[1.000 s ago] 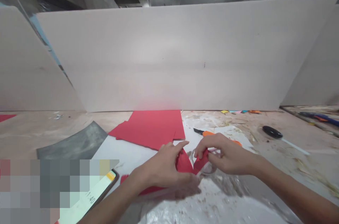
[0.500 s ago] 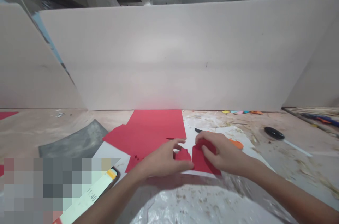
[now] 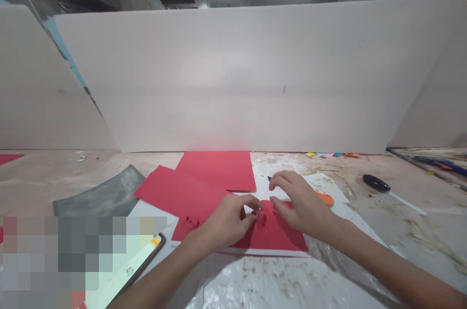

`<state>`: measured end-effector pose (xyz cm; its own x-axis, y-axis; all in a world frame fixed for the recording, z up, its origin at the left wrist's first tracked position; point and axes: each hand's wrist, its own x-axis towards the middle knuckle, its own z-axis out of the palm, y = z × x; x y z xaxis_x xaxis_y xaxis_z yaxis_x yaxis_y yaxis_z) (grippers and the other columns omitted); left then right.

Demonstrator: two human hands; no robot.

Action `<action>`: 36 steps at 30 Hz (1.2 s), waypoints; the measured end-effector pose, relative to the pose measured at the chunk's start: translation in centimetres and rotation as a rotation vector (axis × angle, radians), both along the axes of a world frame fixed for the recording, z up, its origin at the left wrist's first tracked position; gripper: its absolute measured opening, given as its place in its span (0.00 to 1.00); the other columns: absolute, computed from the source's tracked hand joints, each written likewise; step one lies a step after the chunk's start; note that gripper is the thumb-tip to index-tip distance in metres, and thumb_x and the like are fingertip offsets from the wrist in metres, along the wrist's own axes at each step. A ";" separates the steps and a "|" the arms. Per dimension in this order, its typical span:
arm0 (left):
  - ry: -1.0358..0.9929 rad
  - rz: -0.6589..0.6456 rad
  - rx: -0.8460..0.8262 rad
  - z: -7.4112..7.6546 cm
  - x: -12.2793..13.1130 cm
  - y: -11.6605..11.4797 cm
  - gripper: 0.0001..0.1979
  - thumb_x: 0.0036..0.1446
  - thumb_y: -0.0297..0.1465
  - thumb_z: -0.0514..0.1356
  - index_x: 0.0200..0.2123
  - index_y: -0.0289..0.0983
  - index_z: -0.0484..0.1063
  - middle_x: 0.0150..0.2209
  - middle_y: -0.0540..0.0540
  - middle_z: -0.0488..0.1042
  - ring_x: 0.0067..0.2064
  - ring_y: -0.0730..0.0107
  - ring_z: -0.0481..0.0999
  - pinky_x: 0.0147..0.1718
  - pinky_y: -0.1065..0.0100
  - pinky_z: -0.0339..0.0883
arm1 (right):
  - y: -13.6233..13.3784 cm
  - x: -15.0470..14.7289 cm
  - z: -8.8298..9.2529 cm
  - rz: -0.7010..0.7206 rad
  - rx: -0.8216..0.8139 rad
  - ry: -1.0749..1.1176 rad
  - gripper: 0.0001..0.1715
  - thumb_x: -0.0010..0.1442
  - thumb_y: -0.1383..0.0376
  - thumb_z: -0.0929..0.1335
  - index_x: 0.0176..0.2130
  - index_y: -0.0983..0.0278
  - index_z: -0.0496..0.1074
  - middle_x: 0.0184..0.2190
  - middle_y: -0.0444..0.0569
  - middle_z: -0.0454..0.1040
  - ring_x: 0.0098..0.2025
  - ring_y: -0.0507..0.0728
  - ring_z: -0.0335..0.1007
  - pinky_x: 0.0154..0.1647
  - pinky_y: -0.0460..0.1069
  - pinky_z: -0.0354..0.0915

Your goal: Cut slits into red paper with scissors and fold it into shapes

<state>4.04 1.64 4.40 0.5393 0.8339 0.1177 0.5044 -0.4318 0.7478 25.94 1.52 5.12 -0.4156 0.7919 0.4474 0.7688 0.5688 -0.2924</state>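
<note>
A red paper sheet lies nearly flat in front of me, with small cut-outs showing near its middle and left part. Over its left side, my left hand has thumb and forefinger pinched at a tiny red paper scrap. My right hand hovers at the sheet's upper right, thumb and fingers apart and holding nothing. Just behind the right hand an orange object shows in part, and a dark pointed tip sticks out on its other side. Whether these two belong together is hidden.
More red sheets overlap behind. A phone lies at the left, beside a grey curved sheet. On the right rests a black-handled tool with a pale shaft. A white panel stands across the back.
The front red sheet, previously bent up between both hands, now lies flatter. My right hand has released it and opened. My left fingers have closed into a pinch. The left rear sheet has shifted slightly.
</note>
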 end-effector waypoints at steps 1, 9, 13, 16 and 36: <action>0.004 -0.019 0.001 -0.2 0.0 0.0 0.13 0.58 0.27 0.53 0.41 0.40 0.76 0.38 0.50 0.79 0.29 0.73 0.71 0.31 0.71 0.64 | -0.1 -0.1 0.1 -0.003 -0.045 -0.019 0.05 0.63 0.65 0.64 0.41 0.60 0.68 0.43 0.52 0.73 0.48 0.62 0.67 0.49 0.59 0.64; 0.172 0.045 0.014 0.7 0.0 -0.9 0.20 0.53 0.39 0.62 0.49 0.41 0.70 0.37 0.48 0.76 0.36 0.62 0.73 0.31 0.68 0.61 | -0.3 -0.2 -1.8 0.121 -0.307 -0.216 0.38 0.54 0.48 0.72 0.59 0.57 0.64 0.58 0.55 0.64 0.61 0.70 0.56 0.58 0.64 0.58; 0.236 -0.021 0.034 0.4 0.4 -1.1 0.12 0.52 0.37 0.62 0.39 0.39 0.71 0.35 0.48 0.74 0.35 0.63 0.71 0.29 0.68 0.58 | -0.2 -0.7 -2.6 0.118 -0.272 -0.215 0.32 0.53 0.44 0.71 0.50 0.61 0.71 0.55 0.57 0.67 0.60 0.70 0.56 0.59 0.64 0.56; 0.220 -0.029 0.062 -0.5 0.7 -1.0 0.11 0.55 0.36 0.60 0.40 0.40 0.72 0.35 0.47 0.75 0.36 0.62 0.70 0.30 0.68 0.59 | 0.0 -0.9 -2.5 0.140 -0.261 -0.138 0.23 0.54 0.49 0.73 0.43 0.62 0.71 0.47 0.54 0.70 0.53 0.66 0.62 0.54 0.61 0.61; -0.047 0.207 -0.102 0.3 0.5 -0.9 0.31 0.49 0.41 0.66 0.56 0.41 0.67 0.44 0.44 0.75 0.33 0.66 0.72 0.31 0.67 0.65 | -0.7 0.2 2.1 0.069 -0.268 0.005 0.08 0.58 0.70 0.67 0.34 0.57 0.75 0.31 0.44 0.77 0.37 0.57 0.70 0.36 0.50 0.63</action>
<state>4.55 0.72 4.70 0.3516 0.9349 0.0477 0.5379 -0.2435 0.8071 26.12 0.86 7.20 -0.4707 0.8522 0.2285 0.7291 0.5215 -0.4433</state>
